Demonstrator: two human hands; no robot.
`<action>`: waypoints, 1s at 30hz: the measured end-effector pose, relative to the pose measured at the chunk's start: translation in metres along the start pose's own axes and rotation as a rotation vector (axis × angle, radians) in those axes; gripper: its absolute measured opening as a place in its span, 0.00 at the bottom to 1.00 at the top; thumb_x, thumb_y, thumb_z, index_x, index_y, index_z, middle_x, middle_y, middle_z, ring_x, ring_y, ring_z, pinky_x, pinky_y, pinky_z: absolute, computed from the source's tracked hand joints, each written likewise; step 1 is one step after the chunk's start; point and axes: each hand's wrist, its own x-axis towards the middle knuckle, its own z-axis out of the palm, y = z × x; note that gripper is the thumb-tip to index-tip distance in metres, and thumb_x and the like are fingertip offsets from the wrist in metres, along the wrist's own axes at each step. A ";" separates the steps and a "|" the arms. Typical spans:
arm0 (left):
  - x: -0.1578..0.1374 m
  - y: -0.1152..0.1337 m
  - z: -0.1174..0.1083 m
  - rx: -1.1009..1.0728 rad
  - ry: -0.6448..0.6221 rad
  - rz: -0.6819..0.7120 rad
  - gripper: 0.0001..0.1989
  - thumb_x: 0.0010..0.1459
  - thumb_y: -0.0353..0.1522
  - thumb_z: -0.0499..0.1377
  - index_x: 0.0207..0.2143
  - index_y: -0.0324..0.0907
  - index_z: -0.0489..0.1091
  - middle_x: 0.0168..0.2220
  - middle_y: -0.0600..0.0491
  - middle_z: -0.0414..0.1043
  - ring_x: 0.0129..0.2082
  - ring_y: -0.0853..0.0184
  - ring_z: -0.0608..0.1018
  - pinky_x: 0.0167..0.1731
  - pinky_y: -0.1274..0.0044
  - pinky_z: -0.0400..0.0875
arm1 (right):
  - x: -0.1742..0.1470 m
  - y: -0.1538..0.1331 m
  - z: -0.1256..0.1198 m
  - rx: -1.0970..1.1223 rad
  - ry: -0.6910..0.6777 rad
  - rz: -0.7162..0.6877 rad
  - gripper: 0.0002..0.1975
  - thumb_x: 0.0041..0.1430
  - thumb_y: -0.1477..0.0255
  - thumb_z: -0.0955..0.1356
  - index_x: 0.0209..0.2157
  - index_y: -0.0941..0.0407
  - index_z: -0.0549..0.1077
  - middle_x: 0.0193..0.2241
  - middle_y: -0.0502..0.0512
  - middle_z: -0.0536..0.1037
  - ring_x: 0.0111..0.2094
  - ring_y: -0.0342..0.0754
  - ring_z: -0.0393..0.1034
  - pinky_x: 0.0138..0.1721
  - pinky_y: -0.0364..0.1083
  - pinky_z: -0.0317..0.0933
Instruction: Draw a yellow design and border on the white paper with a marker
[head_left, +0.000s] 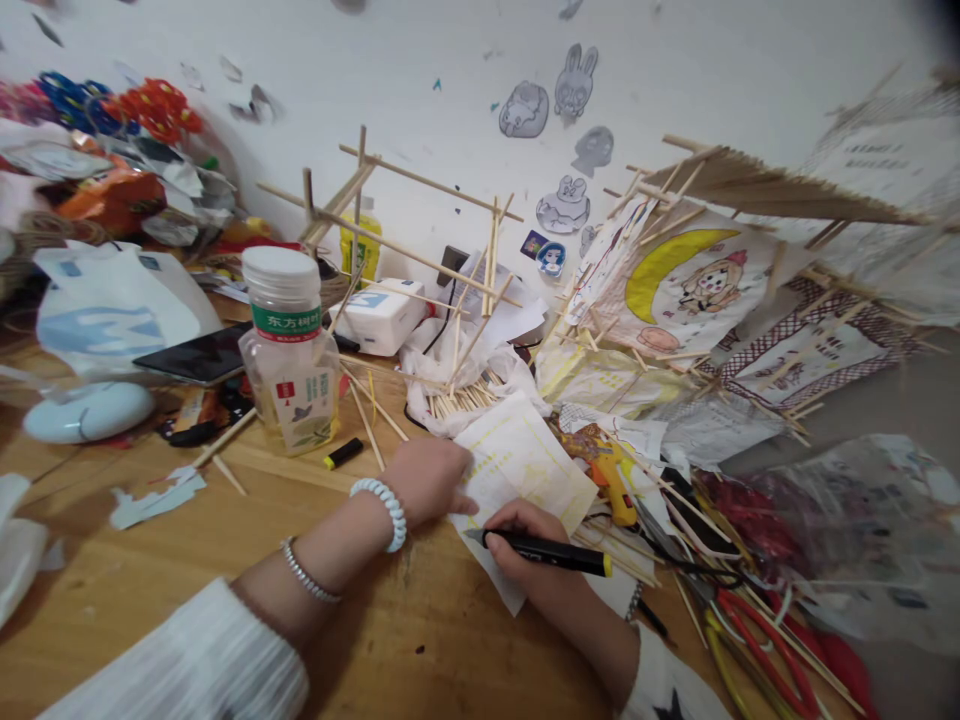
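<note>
In my right hand (pixel 532 545) is a black marker pen (pixel 555 553) with a yellow end, gripped between thumb and fingers. Its tip meets the lower left part of a white sheet of paper (pixel 517 460), which bears a yellow border and short rows of yellow marks. My left hand (pixel 431 480) bears down on the sheet's left edge, thumb out and the other fingers curled and partly hidden. The marker's black cap (pixel 343 454) with a yellow end lies on the wooden table (pixel 390 620), left of that hand.
A plastic bottle (pixel 291 355) stands left, near a phone (pixel 195 352) and a white device (pixel 88 412). Behind is a wooden stick frame (pixel 412 250). To the right are a decorated stick house (pixel 690 280), a yellow glue gun (pixel 611 480) and red-handled scissors (pixel 765 640).
</note>
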 end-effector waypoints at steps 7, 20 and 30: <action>0.001 0.001 -0.001 -0.017 -0.016 -0.009 0.17 0.47 0.46 0.61 0.32 0.41 0.71 0.33 0.46 0.74 0.34 0.58 0.75 0.33 0.71 0.67 | 0.001 -0.002 0.001 -0.042 0.054 0.027 0.05 0.45 0.72 0.63 0.22 0.56 0.70 0.20 0.50 0.72 0.22 0.43 0.65 0.23 0.40 0.57; -0.001 0.002 -0.006 -0.028 -0.031 -0.011 0.17 0.46 0.45 0.62 0.32 0.40 0.72 0.32 0.45 0.74 0.34 0.56 0.75 0.31 0.70 0.68 | -0.001 -0.002 0.000 -0.124 0.093 0.005 0.05 0.47 0.72 0.63 0.20 0.55 0.66 0.18 0.49 0.69 0.21 0.44 0.63 0.22 0.41 0.55; 0.000 0.002 -0.006 -0.008 -0.029 -0.007 0.18 0.47 0.46 0.61 0.32 0.41 0.72 0.32 0.46 0.74 0.34 0.57 0.75 0.31 0.71 0.68 | 0.001 -0.005 -0.005 -0.107 0.108 0.021 0.07 0.47 0.72 0.62 0.18 0.56 0.65 0.17 0.47 0.66 0.21 0.43 0.60 0.22 0.40 0.53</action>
